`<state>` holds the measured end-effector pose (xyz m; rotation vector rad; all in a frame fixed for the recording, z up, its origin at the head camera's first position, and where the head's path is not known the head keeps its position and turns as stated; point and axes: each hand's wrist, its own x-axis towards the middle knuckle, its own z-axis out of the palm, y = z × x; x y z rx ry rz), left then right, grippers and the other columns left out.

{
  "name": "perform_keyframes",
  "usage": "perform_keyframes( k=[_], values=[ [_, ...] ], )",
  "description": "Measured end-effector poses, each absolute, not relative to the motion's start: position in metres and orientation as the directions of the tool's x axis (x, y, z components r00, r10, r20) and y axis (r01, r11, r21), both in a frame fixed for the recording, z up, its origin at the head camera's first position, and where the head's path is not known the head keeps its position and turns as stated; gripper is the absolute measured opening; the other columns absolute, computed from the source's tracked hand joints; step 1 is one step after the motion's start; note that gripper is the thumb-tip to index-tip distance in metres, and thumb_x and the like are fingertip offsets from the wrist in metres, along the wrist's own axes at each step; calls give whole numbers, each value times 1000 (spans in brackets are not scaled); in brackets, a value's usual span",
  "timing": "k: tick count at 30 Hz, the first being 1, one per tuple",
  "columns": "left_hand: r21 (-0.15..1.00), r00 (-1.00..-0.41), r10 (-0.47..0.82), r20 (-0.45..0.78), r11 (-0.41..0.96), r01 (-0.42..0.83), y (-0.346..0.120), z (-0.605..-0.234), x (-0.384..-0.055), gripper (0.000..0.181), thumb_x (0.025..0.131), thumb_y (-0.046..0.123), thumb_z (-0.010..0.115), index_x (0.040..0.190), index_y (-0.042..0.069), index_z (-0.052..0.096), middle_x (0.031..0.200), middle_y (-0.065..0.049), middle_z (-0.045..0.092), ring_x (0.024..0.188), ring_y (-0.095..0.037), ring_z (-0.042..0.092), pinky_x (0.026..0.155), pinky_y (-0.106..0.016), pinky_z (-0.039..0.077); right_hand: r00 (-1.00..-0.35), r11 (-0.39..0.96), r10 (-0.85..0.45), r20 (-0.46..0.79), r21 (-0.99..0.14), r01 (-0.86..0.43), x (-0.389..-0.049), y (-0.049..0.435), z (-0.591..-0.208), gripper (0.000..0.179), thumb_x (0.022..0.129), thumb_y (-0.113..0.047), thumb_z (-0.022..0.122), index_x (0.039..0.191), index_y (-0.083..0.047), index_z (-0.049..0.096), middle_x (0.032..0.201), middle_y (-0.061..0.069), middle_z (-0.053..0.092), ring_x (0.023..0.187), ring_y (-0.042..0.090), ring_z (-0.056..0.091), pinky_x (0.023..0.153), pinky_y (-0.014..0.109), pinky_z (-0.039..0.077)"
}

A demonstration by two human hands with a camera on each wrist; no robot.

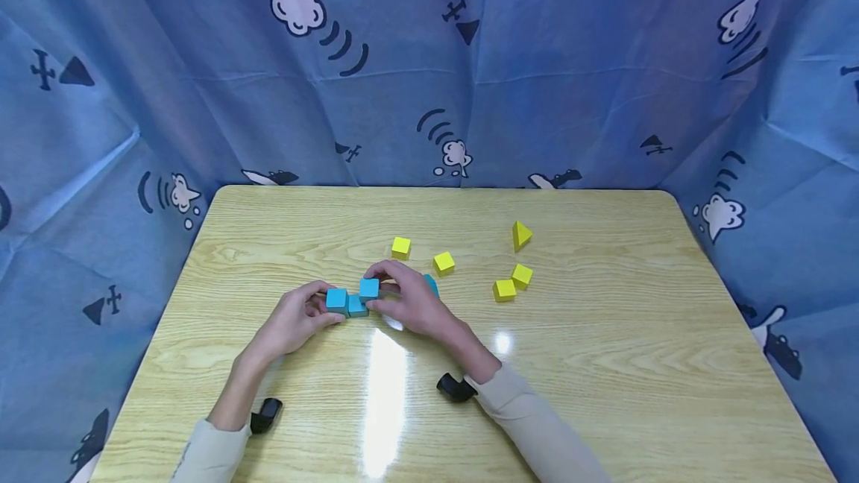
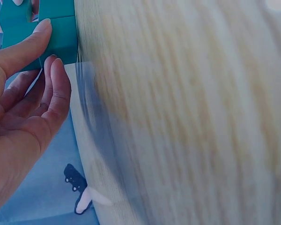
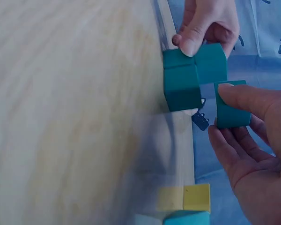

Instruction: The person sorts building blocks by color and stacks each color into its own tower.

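Two blue cubes stand side by side on the table, with an upper blue cube (image 1: 337,301) on the left one; the lower right blue cube (image 1: 358,307) shows between the hands. My left hand (image 1: 291,323) grips the left stack, thumb on the near side and fingers behind, as the left wrist view shows. Between thumb and fingers my right hand (image 1: 412,300) pinches another blue cube (image 3: 233,105), held above the lower right cube and apart from the stack in the right wrist view. A further blue block (image 1: 431,285) is partly hidden behind the right hand.
Beyond the right hand lie a yellow cube (image 1: 401,247) and a second yellow cube (image 1: 444,263). Farther right are two more yellow cubes (image 1: 505,290) close together and a yellow triangular block (image 1: 521,236). A patterned blue cloth (image 1: 403,95) hangs behind the wooden table (image 1: 604,393).
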<state>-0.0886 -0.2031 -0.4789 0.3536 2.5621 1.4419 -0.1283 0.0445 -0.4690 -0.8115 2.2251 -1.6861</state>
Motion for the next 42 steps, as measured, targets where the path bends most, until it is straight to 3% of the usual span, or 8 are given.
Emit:
perform_keyframes(
  k=[7,21,33,42],
  values=[
    [864,-954,300,-31,487,125,-203,-479,-88,33,88,4,81,116,-1,65,86,-6,63,72,-19,61,62,-24,50,-794,259,-591,144,-898,-356,-127,35,-476,39,88,2,79,123,-4,62,121,8,63,111,20,64,101,31,53],
    [857,-951,307,-41,500,124,-204,-479,-89,33,89,4,80,118,-2,65,91,-6,65,75,-17,64,66,-24,54,-763,319,-629,152,-844,-431,-126,26,-483,39,91,-1,77,126,-6,60,120,6,61,108,14,61,98,30,53],
    [840,-950,311,-4,517,166,-204,-478,-90,34,87,0,80,118,-3,66,93,-7,65,80,-19,63,71,-27,57,-781,423,-595,190,-753,-505,-118,20,-479,39,91,-6,79,125,-7,60,118,6,62,101,15,59,91,30,54],
    [847,-949,314,-20,509,150,-203,-479,-90,32,88,1,80,117,-3,66,93,-7,64,79,-19,63,68,-26,56,-776,448,-600,197,-720,-529,-117,20,-479,40,91,-6,79,125,-8,59,122,5,62,106,13,59,94,24,51]
  ],
)
